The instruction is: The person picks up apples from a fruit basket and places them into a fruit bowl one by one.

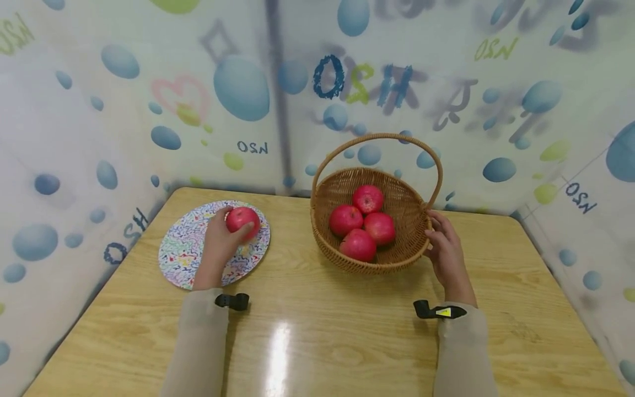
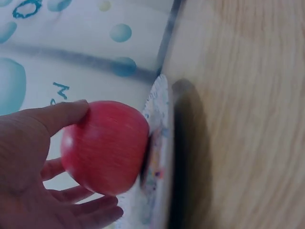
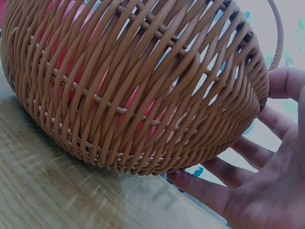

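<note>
My left hand (image 1: 218,242) holds a red apple (image 1: 243,221) over the right part of a round plate (image 1: 183,259) with a multicolored squiggle pattern. In the left wrist view, the thumb lies on one side of the apple (image 2: 106,147) and the fingers curl by the other; its far side is close to the plate (image 2: 162,129), and contact is hard to tell. My right hand (image 1: 448,256) grips the right rim of a brown wicker basket (image 1: 367,268). Several red apples (image 1: 367,199) lie inside. The right wrist view shows fingertips at the outside of the weave (image 3: 143,95).
The basket's tall arched handle (image 1: 379,136) stands upright. Both things are on a light wooden table (image 1: 317,342), towards its back edge. Behind the table rises a wall covering (image 1: 297,33) printed with blue and green drops and lettering.
</note>
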The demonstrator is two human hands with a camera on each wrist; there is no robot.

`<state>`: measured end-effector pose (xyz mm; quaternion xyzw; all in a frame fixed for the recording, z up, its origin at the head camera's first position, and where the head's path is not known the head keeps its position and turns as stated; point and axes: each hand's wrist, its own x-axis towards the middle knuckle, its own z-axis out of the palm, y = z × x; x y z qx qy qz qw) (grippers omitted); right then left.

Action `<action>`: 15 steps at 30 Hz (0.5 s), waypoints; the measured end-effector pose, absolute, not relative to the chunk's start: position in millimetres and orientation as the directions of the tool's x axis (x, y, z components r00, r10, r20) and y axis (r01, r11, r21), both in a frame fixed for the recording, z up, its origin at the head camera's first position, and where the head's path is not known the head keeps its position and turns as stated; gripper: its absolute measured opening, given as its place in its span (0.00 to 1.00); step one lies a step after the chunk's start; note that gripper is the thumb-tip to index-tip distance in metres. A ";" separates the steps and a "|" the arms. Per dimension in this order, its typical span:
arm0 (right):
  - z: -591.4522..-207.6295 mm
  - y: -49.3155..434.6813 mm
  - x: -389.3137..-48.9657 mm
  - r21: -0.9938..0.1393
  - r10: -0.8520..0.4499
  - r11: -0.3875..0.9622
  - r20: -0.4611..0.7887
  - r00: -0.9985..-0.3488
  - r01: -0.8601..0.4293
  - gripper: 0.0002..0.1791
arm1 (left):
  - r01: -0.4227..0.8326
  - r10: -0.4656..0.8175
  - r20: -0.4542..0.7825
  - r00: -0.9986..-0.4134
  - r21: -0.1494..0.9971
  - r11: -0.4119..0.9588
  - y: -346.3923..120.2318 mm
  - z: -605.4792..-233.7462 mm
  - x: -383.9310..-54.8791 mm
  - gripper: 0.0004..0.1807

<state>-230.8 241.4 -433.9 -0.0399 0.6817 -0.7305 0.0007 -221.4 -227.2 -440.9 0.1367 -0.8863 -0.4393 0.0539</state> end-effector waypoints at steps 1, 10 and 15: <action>-433.9 241.4 -231.0 -0.996 -0.056 -0.071 0.057 -0.997 -0.053 0.26 | -0.187 -0.285 -0.011 -0.959 0.778 0.600 -225.9 -438.8 -221.2 0.45; -434.1 241.2 -233.3 -0.996 -0.051 -0.077 0.048 -0.998 -0.044 0.26 | -0.066 -0.273 0.154 -0.950 0.753 0.655 -202.5 -412.1 -216.6 0.36; -435.0 242.1 -233.3 -0.996 -0.040 -0.079 0.047 -0.998 -0.044 0.26 | 0.029 -0.233 0.234 -0.944 0.760 0.649 -181.4 -395.2 -210.5 0.32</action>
